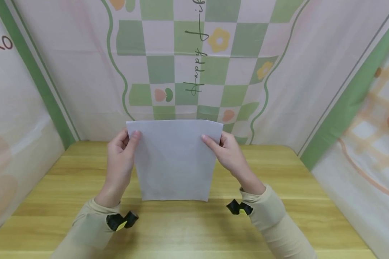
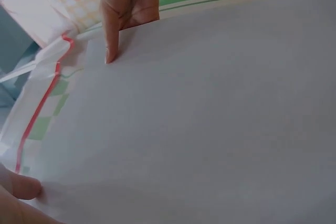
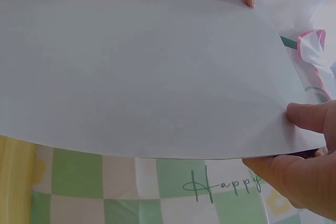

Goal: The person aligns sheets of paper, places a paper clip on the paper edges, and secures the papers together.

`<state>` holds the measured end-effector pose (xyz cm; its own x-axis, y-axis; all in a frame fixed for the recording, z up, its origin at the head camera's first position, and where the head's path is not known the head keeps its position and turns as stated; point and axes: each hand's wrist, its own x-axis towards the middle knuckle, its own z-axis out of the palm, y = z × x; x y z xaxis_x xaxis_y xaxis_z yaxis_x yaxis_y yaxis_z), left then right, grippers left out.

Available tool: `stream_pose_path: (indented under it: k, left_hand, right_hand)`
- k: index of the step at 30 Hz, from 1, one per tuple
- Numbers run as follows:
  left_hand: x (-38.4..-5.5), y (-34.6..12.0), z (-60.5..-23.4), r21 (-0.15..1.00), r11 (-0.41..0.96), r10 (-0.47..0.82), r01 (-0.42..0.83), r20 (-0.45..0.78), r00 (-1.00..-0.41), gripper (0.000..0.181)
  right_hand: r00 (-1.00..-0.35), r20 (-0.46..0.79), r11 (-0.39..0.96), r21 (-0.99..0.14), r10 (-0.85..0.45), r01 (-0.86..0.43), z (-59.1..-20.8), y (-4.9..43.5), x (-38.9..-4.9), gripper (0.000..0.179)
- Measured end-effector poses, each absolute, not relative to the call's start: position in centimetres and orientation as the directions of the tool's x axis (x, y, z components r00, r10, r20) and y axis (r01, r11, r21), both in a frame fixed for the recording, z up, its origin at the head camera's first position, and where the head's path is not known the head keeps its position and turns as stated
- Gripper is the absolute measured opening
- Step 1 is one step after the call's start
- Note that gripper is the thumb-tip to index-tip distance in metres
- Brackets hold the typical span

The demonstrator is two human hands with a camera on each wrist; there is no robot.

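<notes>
A blank white sheet of paper [image 1: 173,162] is held up facing me over the wooden table, its top edge slightly wavy. My left hand [image 1: 121,154] pinches it near the upper left corner, thumb on the front and fingers behind. At the upper right corner my right hand [image 1: 228,153] pinches it the same way. In the left wrist view the paper [image 2: 199,108] fills most of the picture, with the right hand [image 2: 131,3] at its far edge. The right wrist view shows the right hand [image 3: 299,161] with its thumb on the paper [image 3: 147,72] and its fingers behind.
The light wooden table [image 1: 181,230] extends under both forearms. Behind it hangs a cloth backdrop [image 1: 188,68] with green checks, flowers and writing. More printed cloth stands at the left [image 1: 16,126] and right [image 1: 369,144]. Small black devices [image 1: 121,221] sit on both sleeved wrists.
</notes>
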<state>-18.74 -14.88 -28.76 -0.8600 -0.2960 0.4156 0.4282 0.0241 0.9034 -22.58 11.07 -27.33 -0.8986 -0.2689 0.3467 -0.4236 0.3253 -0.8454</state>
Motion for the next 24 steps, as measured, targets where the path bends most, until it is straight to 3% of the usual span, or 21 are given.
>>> stream_pose_path:
  k: [9, 17, 24]
  left_hand:
    - [-18.5, -14.5, -28.6, 0.908, -0.032, -0.337, 0.418, 0.384, -0.859, 0.024]
    - [-18.8, -14.2, -28.4, 0.843, -0.097, -0.47, 0.529, 0.429, -0.771, 0.006]
    - [-18.9, -13.8, -28.2, 0.81, -0.149, -0.517, 0.567, 0.425, -0.743, 0.003]
  right_hand:
    - [-0.914, 0.304, 0.329, -0.863, -0.266, -0.383, -27.0, 11.2, -22.2, 0.032]
    - [-0.914, 0.309, 0.326, -0.863, -0.262, -0.385, -27.0, 11.2, -22.2, 0.032]
    - [-0.91, 0.323, 0.323, -0.859, -0.261, -0.397, -27.0, 11.4, -22.2, 0.032]
